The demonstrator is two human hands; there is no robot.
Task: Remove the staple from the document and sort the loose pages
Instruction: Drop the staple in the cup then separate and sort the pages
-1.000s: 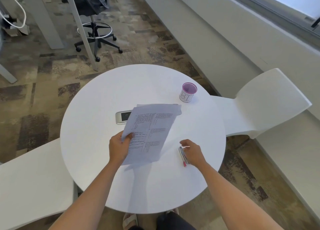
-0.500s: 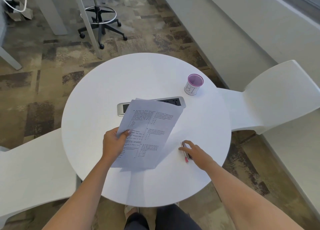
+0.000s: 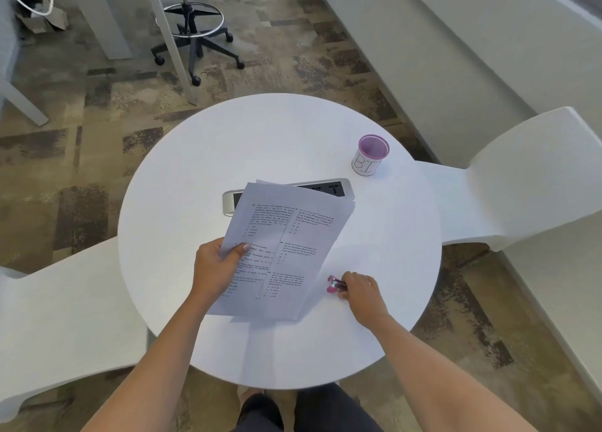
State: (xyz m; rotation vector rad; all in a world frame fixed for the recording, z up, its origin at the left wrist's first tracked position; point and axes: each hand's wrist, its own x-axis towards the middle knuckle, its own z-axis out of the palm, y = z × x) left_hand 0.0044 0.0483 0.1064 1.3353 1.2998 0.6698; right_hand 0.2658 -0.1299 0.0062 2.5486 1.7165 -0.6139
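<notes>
- the left hand point(image 3: 216, 265) pinches the stapled white printed document point(image 3: 286, 245) by its left edge, thumb on top, holding it tilted above the near middle of the round white table point(image 3: 293, 131).
- the right hand point(image 3: 362, 293) has its fingers curled round a small pink-and-silver staple remover point(image 3: 335, 284), just right of the pages' near corner.
- the staple is too small to make out.
- risk: held by one edge, the sheets sag, so the remover could tear paper rather than lift the staple.
- risk: freed pages may slide apart onto the flat silver phone point(image 3: 338, 188) under their far edge, and a flicked staple could miss the pink-rimmed white cup point(image 3: 370, 157), far right.
</notes>
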